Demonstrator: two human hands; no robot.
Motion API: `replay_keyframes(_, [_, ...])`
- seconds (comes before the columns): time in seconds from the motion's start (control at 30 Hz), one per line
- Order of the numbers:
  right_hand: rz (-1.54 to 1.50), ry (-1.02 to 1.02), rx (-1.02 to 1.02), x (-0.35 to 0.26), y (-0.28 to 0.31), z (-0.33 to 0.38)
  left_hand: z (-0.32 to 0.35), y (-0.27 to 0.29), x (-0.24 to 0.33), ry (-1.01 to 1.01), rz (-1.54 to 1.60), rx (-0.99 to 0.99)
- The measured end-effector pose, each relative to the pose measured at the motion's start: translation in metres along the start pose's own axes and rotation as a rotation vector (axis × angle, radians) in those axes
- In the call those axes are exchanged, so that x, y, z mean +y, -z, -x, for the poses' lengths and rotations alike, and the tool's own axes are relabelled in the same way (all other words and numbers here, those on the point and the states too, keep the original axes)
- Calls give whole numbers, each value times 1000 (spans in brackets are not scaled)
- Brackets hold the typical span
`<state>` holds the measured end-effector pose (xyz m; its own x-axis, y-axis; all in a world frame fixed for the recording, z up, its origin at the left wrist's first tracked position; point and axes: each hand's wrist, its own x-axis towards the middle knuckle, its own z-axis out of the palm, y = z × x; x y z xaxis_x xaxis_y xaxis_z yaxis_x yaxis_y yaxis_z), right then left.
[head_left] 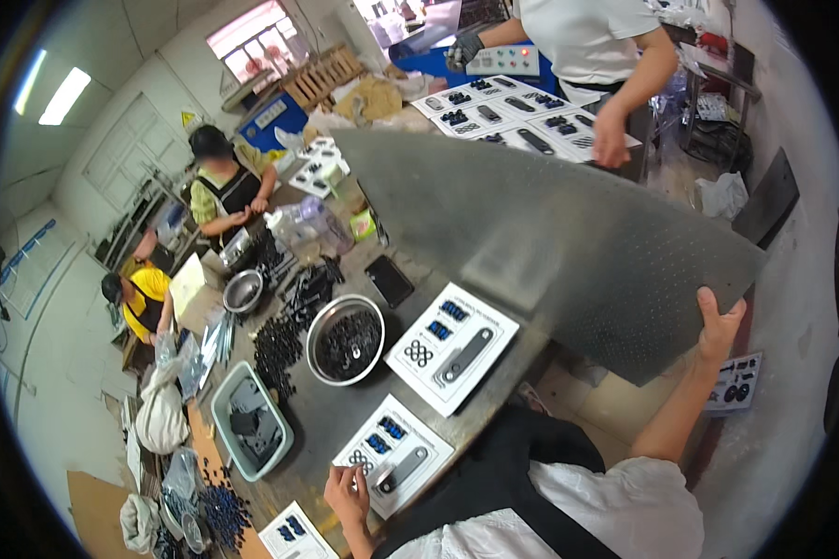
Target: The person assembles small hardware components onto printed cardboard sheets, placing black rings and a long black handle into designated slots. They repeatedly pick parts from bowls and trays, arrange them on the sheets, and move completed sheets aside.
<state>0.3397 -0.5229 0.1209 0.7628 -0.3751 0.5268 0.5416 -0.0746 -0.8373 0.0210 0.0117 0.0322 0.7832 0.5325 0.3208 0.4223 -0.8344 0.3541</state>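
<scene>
Big grey sheet in one hand, little card pack under the other.

Our right hand [721, 323] is gripping the lower corner of a wide grey perforated sheet [550, 224], thumb up over its edge, and the sheet hangs tilted over the right part of the workbench [331, 419], reaching back toward a co-worker in a white shirt [592, 37]. Our left hand [347, 492] sits on the near white card pack [394, 455], fingers curled and pinching at its left edge. That pack lies flat at the front of the bench, with a second white card pack [452, 347] just behind it. A metal bowl of small black parts [346, 340] stands left of that one, and a green tray [251, 421] sits further left.
</scene>
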Motion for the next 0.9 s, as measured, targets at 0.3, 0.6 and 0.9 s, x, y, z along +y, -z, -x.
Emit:
replay_keyframes(0.3, [-35, 59, 63, 5, -2, -35, -53, -3, 47, -185, -1, 92])
replay_keyframes(0.6, [182, -16, 89, 97, 30, -100, -37, 0, 57, -131, -29, 100])
replay_keyframes(0.9, [240, -382, 228, 285, 115, -85, -28, 12, 52, -80, -68, 69])
